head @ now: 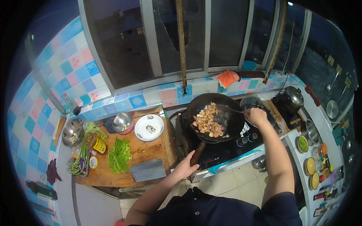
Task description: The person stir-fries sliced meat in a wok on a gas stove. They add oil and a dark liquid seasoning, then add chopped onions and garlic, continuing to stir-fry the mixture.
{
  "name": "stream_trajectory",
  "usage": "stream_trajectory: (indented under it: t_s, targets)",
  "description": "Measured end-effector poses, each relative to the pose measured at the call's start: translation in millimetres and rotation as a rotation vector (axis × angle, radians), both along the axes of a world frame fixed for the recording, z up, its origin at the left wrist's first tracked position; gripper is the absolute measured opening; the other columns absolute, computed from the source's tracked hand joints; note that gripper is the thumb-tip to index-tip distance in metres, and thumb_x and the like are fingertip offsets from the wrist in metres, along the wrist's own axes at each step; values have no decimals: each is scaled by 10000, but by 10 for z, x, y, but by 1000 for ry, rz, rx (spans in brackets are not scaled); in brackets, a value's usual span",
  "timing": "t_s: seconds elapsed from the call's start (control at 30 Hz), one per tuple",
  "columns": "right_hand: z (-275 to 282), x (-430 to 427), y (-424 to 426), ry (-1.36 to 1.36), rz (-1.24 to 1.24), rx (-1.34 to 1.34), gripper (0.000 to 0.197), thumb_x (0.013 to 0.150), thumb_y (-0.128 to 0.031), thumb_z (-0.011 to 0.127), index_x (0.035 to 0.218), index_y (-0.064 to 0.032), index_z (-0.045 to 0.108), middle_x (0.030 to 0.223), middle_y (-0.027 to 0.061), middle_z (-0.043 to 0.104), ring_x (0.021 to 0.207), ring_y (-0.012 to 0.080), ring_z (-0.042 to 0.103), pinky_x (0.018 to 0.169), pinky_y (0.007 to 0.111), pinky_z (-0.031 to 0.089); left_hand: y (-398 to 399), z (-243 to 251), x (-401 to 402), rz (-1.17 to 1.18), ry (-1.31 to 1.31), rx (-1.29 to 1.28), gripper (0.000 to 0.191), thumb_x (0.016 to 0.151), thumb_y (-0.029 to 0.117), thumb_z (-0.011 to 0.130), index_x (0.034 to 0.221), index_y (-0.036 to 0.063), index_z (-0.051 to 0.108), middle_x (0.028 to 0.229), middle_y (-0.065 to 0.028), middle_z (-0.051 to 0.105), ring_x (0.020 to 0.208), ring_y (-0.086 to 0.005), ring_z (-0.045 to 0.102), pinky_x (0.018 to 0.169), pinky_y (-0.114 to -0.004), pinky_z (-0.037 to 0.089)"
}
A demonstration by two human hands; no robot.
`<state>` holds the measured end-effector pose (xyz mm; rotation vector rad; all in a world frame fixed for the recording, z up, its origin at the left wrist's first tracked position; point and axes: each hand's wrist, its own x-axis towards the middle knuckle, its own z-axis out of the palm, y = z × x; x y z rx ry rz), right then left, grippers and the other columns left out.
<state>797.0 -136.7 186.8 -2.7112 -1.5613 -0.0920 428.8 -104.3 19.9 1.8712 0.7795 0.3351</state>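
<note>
A dark wok (195,108) rests on the black gas hob (217,158). Its wooden handle (199,151) points towards me, and my left hand (185,167) is around the handle's lower end. In my right hand (256,116) is the handle of a metal spatula (230,109), which reaches over the wok's right rim with its blade down inside. Browned meat pieces (209,120) with paler bits lie in the left and middle of the wok. The spatula's blade is hard to make out against the dark metal.
Left, a wooden board (150,147) carries cut green stalks (120,155), a cleaver (149,170), a white plate (149,128) and a sauce jar (96,143). Behind my right hand lies a glass lid (254,101). Further right stand a lidded pot (293,99) and several small bowls (310,166).
</note>
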Motion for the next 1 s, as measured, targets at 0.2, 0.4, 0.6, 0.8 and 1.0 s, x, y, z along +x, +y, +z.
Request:
stream_trajectory:
  t_s: [0.2, 0.4, 0.6, 0.8, 1.0]
  targets:
    - [-196, 82, 502, 213, 25, -8, 291, 860, -338, 552, 972, -111, 695, 989, 186, 647, 923, 350, 622, 815, 437, 494, -63, 250, 25, 11, 56, -68, 760, 831, 292, 629, 1442, 119, 212, 1361, -245, 403, 1250, -374, 414, 1024, -405, 356]
    - [-101, -631, 37, -98, 414, -73, 243, 860, -278, 561, 1071, -196, 651, 851, 151, 660, 820, 300, 648, 682, 423, 509, -44, 239, 21, 9, 46, -50, 760, 829, 290, 630, 1443, 127, 213, 1352, -241, 419, 1211, -377, 456, 994, -399, 385]
    - [707, -512, -902, -197, 329, -115, 264, 814, -280, 614, 1069, -254, 677, 745, 89, 650, 736, 268, 642, 637, 390, 493, -7, 198, -14, 13, 67, -70, 765, 830, 283, 626, 1447, 131, 201, 1347, -234, 432, 1182, -380, 483, 971, -398, 402]
    - [30, -513, -620, -173, 282, -13, 256, 817, -272, 618, 1065, -240, 674, 775, 113, 651, 747, 285, 647, 641, 405, 500, -23, 191, 59, -4, 35, -90, 760, 834, 275, 621, 1447, 127, 197, 1351, -231, 429, 1198, -378, 469, 983, -397, 392]
    - [-311, -478, 169, -113, 227, 226, 325, 821, -268, 617, 1144, -240, 637, 809, 127, 648, 770, 311, 641, 663, 422, 512, -34, 287, 19, 7, 72, -67, 759, 832, 274, 620, 1446, 123, 198, 1354, -235, 425, 1208, -376, 461, 992, -401, 385]
